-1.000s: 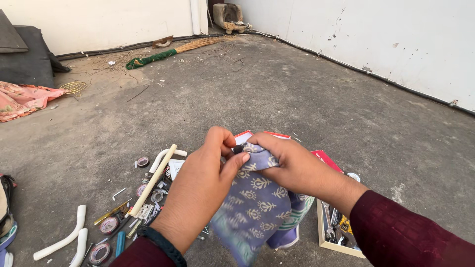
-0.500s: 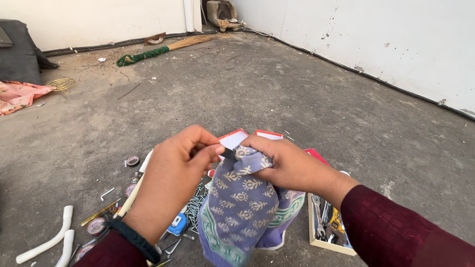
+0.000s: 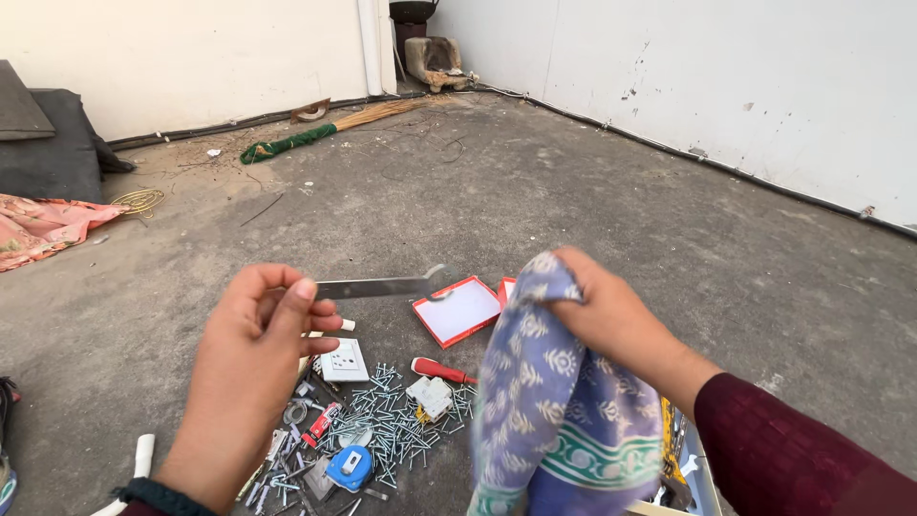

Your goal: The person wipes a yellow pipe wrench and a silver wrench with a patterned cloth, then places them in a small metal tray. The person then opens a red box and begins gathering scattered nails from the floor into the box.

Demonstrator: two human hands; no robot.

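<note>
1. Left hand [image 3: 256, 355]: raised over the floor, thumb + fingers pinching one end of a flat grey metal spanner [image 3: 382, 286]. Spanner lies approx. level, its open-jaw end pointing twd the right hand, not touching it.
2. Right hand [image 3: 604, 315]: fingers curled shut round a bunched blue-purple printed cloth [image 3: 557, 401] w/ green border band; cloth hangs down from the fist, lower edge runs out of frame. Dark red sleeve [image 3: 793, 449] on that arm.
3. The two hands are apart, spanner tip between them, just above a red-rimmed shallow box lid [image 3: 458, 311] w/ white inside, lying on the floor.
4. Concrete floor [image 3: 535, 201] below the hands: heap of loose screws + nails [image 3: 392, 425], a red-handled screwdriver [image 3: 441, 370] beside it, a white switch/socket plate [image 3: 343, 361] near the left hand, a small white plastic fitting [image 3: 430, 395] in among the screws.
5. Blue round tape measure [image 3: 350, 466] at the near edge of the heap; a small red item next to it, too small to tell what.
6. Left wrist: dark band [image 3: 162, 497].
7. Bottom right, partly hidden by cloth: corner of an open tray w/ tools [image 3: 683, 454], contents unclear.
8. Far back: broom w/ green handle [image 3: 315, 134] lying by the wall; pink cloth [image 3: 38, 229] + dark cushion [image 3: 53, 148] at far left.
</note>
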